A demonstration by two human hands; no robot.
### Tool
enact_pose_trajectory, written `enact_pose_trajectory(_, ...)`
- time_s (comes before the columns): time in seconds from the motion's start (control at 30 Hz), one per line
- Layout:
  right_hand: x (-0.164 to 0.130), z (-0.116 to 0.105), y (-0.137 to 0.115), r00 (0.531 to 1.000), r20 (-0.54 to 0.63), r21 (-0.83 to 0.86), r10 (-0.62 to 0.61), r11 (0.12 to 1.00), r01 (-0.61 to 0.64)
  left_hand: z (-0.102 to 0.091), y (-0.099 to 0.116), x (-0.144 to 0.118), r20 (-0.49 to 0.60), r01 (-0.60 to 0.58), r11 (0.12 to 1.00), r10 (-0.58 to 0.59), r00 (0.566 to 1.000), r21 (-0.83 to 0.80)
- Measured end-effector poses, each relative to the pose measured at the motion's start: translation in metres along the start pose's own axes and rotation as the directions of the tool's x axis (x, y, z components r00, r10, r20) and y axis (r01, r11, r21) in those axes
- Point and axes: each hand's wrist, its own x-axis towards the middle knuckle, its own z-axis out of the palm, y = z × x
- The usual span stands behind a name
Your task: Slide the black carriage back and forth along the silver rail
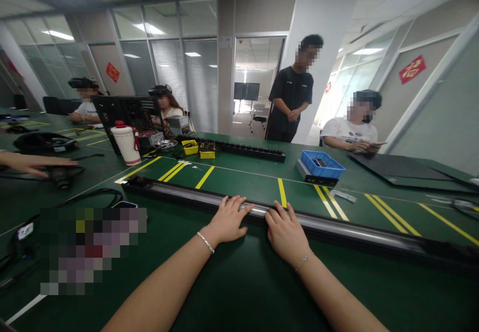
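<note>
A long grey rail [337,230] is lain across the green table [232,282], directly under both hands. The left hand [228,220] and the right hand [286,232] are laid flat on it, palms down, fingers spread and open, nothing being gripped; the two are placed just beside each other. Beyond the right hand a blue tray [322,164] is seen; beyond the left, a white jug [126,144] and yellow boxes [198,148]. Other people are seated and standing at the far side, before glass partitions.
</note>
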Motion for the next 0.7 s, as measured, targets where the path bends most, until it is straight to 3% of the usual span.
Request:
enact_pose_trajectory(0.23,0.001,-0.007,-0.004,0.997,0.062,-0.098,0.047,0.994,-0.041,0.001,0.000,-0.001,-0.009,0.007,1.000,-0.007,1.000,-0.004)
enact_pose_trajectory(0.53,-0.004,-0.018,-0.008,0.958,0.163,-0.292,0.236,0.939,-0.182,0.000,-0.001,0.000,0.000,0.004,1.000,-0.004,1.000,-0.002)
enact_pose_trajectory(0.7,-0.006,-0.024,-0.010,0.943,0.195,-0.221,0.272,0.948,-0.228,0.000,-0.001,0.000,-0.015,0.008,1.000,-0.008,1.000,0.005)
